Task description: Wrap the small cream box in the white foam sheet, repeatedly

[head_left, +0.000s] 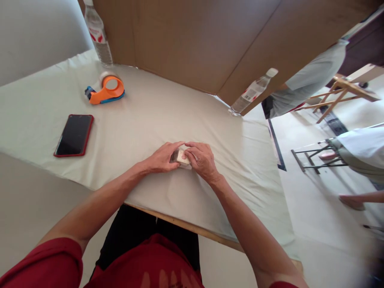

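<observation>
A small whitish box (181, 157) with a reddish mark on its top sits low over the cloth near the table's front. It looks partly see-through along its near edge, and its kind does not show clearly. My left hand (163, 157) is wrapped around its left side, thumb on the near side and fingers at the back. From the right, my right hand (204, 161) bends its fingers over the box, thumb and fingertips pressed at its top and right edge. The fingertips of both hands almost meet behind it. Parts of the box are hidden by the fingers.
A phone (75, 135) in a red case and an orange tape dispenser (107, 90) lie to the left. Water bottles stand at back left (99, 38) and right (252, 93) by a cardboard panel (186, 44). Other people sit beyond the table's right edge.
</observation>
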The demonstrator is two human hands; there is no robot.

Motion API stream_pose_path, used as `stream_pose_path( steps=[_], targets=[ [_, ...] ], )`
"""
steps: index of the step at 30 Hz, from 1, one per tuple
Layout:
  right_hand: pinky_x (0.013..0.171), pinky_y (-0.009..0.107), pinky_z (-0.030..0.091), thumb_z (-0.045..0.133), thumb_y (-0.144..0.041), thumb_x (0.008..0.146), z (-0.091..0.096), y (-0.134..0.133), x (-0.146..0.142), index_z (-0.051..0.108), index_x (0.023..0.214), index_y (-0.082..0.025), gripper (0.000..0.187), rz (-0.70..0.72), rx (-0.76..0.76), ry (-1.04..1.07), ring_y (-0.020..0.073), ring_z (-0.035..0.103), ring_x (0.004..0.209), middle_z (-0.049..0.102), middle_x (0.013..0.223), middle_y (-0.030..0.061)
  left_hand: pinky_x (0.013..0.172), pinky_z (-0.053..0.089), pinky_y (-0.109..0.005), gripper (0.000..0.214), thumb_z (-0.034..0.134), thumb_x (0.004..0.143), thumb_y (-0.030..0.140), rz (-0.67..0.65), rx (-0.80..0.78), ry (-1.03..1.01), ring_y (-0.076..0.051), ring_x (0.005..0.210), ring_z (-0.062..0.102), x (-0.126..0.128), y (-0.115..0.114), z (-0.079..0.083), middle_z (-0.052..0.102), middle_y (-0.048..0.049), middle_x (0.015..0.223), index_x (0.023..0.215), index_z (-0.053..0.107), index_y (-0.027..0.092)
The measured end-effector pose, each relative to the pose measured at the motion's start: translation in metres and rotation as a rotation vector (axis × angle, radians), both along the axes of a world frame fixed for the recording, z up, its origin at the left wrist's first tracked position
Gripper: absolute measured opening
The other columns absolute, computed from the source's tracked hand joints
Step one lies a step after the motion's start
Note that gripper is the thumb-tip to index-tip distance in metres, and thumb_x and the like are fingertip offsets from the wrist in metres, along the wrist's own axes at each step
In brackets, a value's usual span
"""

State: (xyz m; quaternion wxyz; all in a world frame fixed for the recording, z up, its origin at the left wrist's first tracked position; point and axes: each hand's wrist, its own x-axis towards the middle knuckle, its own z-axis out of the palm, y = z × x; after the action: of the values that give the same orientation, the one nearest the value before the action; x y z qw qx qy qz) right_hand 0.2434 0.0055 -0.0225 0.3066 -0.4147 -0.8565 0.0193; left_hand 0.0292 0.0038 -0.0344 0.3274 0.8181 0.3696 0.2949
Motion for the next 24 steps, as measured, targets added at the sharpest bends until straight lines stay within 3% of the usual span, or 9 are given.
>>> stream_pose_path(
  steps=[5, 9, 13, 18, 21, 24],
  targets=[
    [0.089, 0.039, 0.047, 0.049, -0.026, 0.095, 0.004, 0.013, -0.009, 0.060, 0.085, -0.023, 0.016, -0.040, -0.178, 0.162, 0.0242, 0.068, 0.099, 0.075, 0.105, 0.0105, 0.108, 0.044, -0.045, 0.083, 0.059, 0.072, 0.012, -0.036, 0.112, -0.125, -0.030, 0.127, 0.055, 0.000, 0.003, -0.004, 0.056, -0.0152, 0.144, 0.152, 0.038, 0.019],
    [0.087, 0.035, 0.049, 0.047, -0.033, 0.095, 0.016, 0.022, -0.014, 0.057, 0.081, -0.023, 0.020, -0.066, -0.294, 0.361, 0.0213, 0.067, 0.096, 0.073, 0.103, 0.0095, 0.108, 0.046, -0.045, 0.090, 0.059, 0.073, 0.012, -0.019, 0.086, -0.236, -0.031, 0.132, 0.050, -0.001, 0.005, -0.006, 0.046, -0.0167, 0.150, 0.157, 0.030, 0.021],
    [0.085, 0.035, 0.048, 0.049, -0.037, 0.092, 0.026, 0.037, -0.016, 0.059, 0.080, -0.022, 0.021, -0.098, -0.337, 0.453, 0.0200, 0.065, 0.090, 0.073, 0.100, 0.0083, 0.116, 0.036, -0.054, 0.094, 0.065, 0.070, 0.019, -0.019, -0.062, -0.299, -0.037, 0.139, 0.043, 0.000, 0.005, -0.005, 0.039, -0.0190, 0.156, 0.158, 0.029, 0.018],
    [0.084, 0.034, 0.048, 0.053, -0.036, 0.088, 0.024, 0.057, -0.014, 0.063, 0.077, -0.021, 0.021, -0.148, -0.421, 0.550, 0.0177, 0.061, 0.083, 0.072, 0.093, 0.0051, 0.111, 0.039, -0.056, 0.101, 0.070, 0.069, 0.028, 0.019, -0.348, -0.406, -0.035, 0.127, 0.055, 0.004, 0.007, -0.004, 0.039, -0.0209, 0.154, 0.158, 0.023, 0.020],
    [0.082, 0.033, 0.048, 0.054, -0.034, 0.085, 0.015, 0.066, -0.014, 0.062, 0.071, -0.021, 0.021, -0.212, -0.472, 0.679, 0.0166, 0.061, 0.081, 0.071, 0.087, 0.0034, 0.102, 0.047, -0.049, 0.090, 0.071, 0.068, 0.029, 0.032, -0.434, -0.525, -0.028, 0.114, 0.062, 0.006, 0.009, -0.002, 0.047, -0.0186, 0.145, 0.149, 0.033, 0.020],
    [0.080, 0.032, 0.048, 0.055, -0.030, 0.081, 0.007, 0.078, -0.017, 0.061, 0.067, -0.020, 0.018, -0.246, -0.492, 0.771, 0.0163, 0.061, 0.082, 0.069, 0.082, 0.0025, 0.089, 0.051, -0.038, 0.062, 0.070, 0.071, 0.029, 0.013, -0.466, -0.576, -0.022, 0.101, 0.064, 0.006, 0.008, 0.000, 0.061, -0.0114, 0.121, 0.127, 0.049, 0.019]
  ],
)
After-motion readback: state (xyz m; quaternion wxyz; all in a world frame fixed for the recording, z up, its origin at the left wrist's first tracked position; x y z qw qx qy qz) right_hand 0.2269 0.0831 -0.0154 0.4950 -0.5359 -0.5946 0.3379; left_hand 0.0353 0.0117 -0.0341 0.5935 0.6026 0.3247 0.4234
